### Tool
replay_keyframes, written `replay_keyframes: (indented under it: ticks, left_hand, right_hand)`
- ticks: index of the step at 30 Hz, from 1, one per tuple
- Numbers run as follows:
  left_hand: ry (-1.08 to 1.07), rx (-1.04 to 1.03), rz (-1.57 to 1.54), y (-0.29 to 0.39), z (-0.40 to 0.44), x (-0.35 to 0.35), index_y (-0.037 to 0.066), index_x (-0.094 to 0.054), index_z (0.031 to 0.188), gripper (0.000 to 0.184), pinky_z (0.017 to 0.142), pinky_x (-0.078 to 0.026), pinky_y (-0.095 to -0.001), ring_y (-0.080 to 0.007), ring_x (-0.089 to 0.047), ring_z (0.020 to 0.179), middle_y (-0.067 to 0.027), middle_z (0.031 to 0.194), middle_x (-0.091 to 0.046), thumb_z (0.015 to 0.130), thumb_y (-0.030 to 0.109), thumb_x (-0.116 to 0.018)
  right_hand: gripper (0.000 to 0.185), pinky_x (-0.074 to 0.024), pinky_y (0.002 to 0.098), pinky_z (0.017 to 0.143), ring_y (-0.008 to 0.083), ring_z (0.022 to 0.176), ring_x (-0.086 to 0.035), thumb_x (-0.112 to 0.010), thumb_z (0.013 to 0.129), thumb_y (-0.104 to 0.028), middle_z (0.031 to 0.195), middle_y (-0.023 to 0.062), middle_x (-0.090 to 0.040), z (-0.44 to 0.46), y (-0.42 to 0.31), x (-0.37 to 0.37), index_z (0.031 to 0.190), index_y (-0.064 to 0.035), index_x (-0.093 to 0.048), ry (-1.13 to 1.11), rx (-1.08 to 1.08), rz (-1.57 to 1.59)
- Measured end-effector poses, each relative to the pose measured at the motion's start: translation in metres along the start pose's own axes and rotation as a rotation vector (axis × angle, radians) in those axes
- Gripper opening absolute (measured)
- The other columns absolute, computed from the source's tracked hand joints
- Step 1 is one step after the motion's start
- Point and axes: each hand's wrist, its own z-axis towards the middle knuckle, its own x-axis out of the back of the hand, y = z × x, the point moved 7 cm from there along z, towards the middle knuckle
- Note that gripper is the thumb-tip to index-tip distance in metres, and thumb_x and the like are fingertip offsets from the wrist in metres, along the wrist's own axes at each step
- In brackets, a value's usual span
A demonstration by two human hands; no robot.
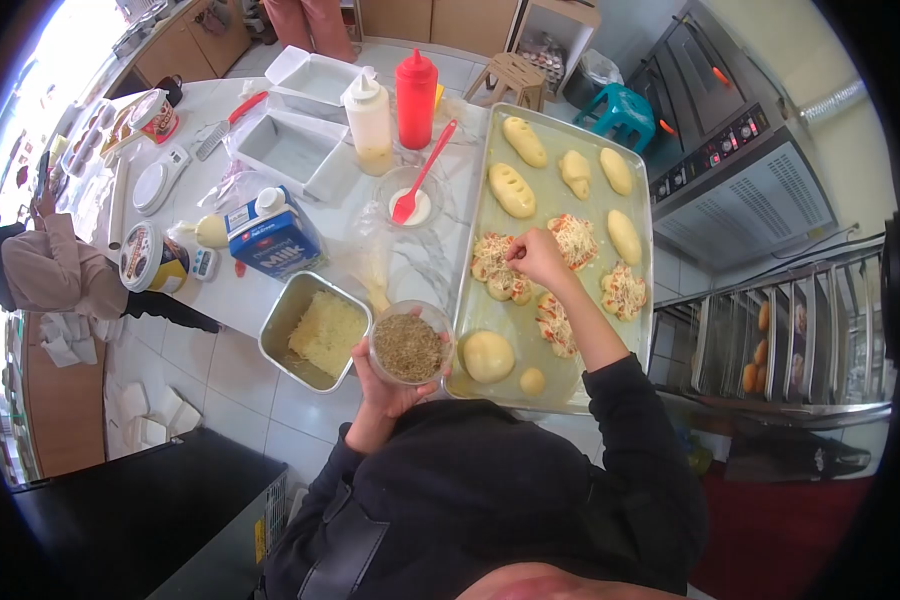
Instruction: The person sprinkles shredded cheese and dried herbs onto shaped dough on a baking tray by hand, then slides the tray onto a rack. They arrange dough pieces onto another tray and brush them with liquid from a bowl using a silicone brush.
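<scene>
My left hand (380,388) holds a clear round tub (448,345) from beneath and the side, its fingers wrapped round it. Brown-green dried herb flakes (408,348) fill the tub. Over the baking tray (482,215), my right hand (538,256) is closed in a pinch, and whatever lies between the fingertips is too small to see. Below it sit dough pieces topped with shredded cheese and red sauce, including one topped dough (495,268) at left and another topped dough (573,240) at right. Plain dough pieces, such as a round bun (488,357), share the tray.
A metal tin of grated cheese (326,335) stands left of the tub. Beyond are a milk carton (273,235), a red squeeze bottle (416,100), a white squeeze bottle (368,122) and a bowl with a red brush (428,170). A tray rack (790,350) and oven (735,130) stand right; another person (60,265) is left.
</scene>
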Motion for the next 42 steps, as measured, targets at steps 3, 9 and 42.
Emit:
replay_keyframes:
  ticks: [3,9,42]
  left_hand:
    - [0.011,-0.017,0.004,0.003,-0.001,0.001,0.019,-0.025,0.133,0.079,0.045,-0.041,-0.0290,-0.0382,-0.055,0.083,-0.0209,0.118,-0.045,0.072,0.067,-0.033]
    - [0.003,-0.035,0.019,0.003,-0.001,0.007,0.019,-0.025,0.133,0.077,0.043,-0.040,-0.0300,-0.0396,-0.054,0.083,-0.0213,0.118,-0.044,0.072,0.066,-0.033]
    - [-0.024,-0.017,0.026,0.001,0.003,0.004,0.018,-0.025,0.133,0.079,0.046,-0.042,-0.0299,-0.0376,-0.055,0.086,-0.0213,0.119,-0.044,0.073,0.068,-0.034]
  right_hand:
    - [0.014,-0.0488,0.0251,0.054,0.0140,0.057,-0.062,-0.066,0.061,-0.001,0.065,0.0113,-0.063,0.000,0.025,0.013,0.074,0.0022,-0.065,0.028,-0.034,0.221]
    - [0.011,-0.0486,0.0240,0.050,0.0149,0.053,-0.061,-0.064,0.062,0.002,0.063,0.0119,-0.063,-0.007,0.100,0.095,0.072,0.0042,-0.065,0.355,-0.157,0.035]
    - [0.007,-0.0494,0.0315,0.065,0.0235,0.065,-0.062,-0.066,0.060,-0.004,0.068,0.0135,-0.063,-0.002,0.120,0.102,0.068,-0.0036,-0.067,0.412,-0.203,-0.033]
